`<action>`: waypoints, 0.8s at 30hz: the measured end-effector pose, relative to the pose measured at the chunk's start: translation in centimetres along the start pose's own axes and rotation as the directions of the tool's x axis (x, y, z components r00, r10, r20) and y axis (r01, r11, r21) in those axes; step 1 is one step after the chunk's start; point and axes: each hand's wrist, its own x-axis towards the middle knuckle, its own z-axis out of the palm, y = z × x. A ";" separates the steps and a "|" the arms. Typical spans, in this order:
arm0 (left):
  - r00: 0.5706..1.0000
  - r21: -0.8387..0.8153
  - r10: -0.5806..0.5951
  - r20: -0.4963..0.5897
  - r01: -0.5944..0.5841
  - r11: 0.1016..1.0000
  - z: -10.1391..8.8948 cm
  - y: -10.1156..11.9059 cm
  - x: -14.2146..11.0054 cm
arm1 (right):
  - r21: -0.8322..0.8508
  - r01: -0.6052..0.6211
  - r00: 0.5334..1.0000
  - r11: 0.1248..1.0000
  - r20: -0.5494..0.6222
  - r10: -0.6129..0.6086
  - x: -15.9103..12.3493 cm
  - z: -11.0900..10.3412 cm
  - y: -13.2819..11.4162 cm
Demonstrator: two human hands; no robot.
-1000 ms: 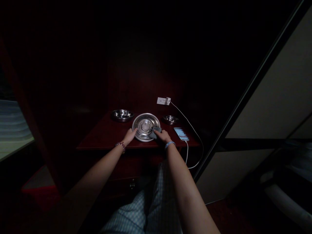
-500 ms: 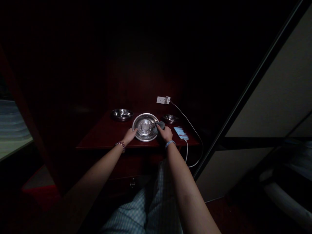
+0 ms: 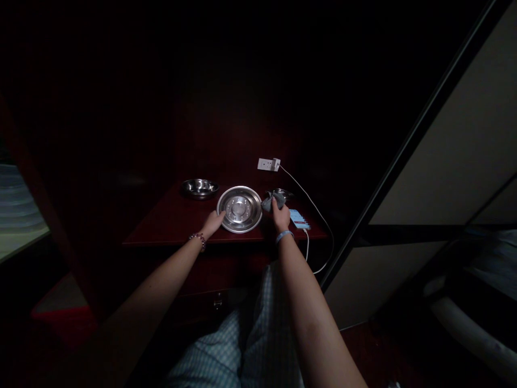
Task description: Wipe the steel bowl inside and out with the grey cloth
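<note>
My left hand [image 3: 212, 223] grips the near-left rim of a shiny metal basin [image 3: 239, 209], which is tilted up so that its inside faces me. A bunched grey cloth [image 3: 273, 201] is pinched in my right hand [image 3: 281, 215], just off the basin's right rim. Behind the cloth sits a smaller metal bowl [image 3: 284, 193], partly hidden by it. Another metal bowl [image 3: 200, 187] rests on the dark red desk [image 3: 155, 226] to the left of the basin.
A phone [image 3: 299, 219] lies right of my right hand, with a white cable [image 3: 307, 245] running to a charger in the wall socket [image 3: 269, 164]. A drawer handle [image 3: 218, 302] is below the desk edge. Clear stacked boxes [image 3: 18, 199] stand on a shelf at far left.
My right hand has moved the cloth out of the basin, to the right of its rim. My left hand keeps its hold on the basin. The view has shifted slightly.
</note>
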 end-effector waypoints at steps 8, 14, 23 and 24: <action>1.000 -0.026 0.008 -0.014 -0.008 1.000 0.0 0.2 -0.2 | 0.020 0.054 0.998 0.998 0.016 -0.054 -0.6 0.6 0.3; 0.999 -0.004 -0.005 -0.036 0.005 1.000 0.0 0.0 0.0 | -0.114 0.137 0.972 0.984 0.206 -0.112 -0.9 1.5 0.2; 0.997 -0.018 -0.030 -0.070 0.029 0.999 0.0 0.1 0.3 | -0.128 0.142 0.962 0.982 0.250 -0.106 -0.7 2.2 0.4; 0.998 -0.025 -0.029 -0.064 0.028 0.999 0.0 0.1 0.3 | -0.103 0.141 0.958 0.985 0.264 -0.109 -0.6 2.3 0.6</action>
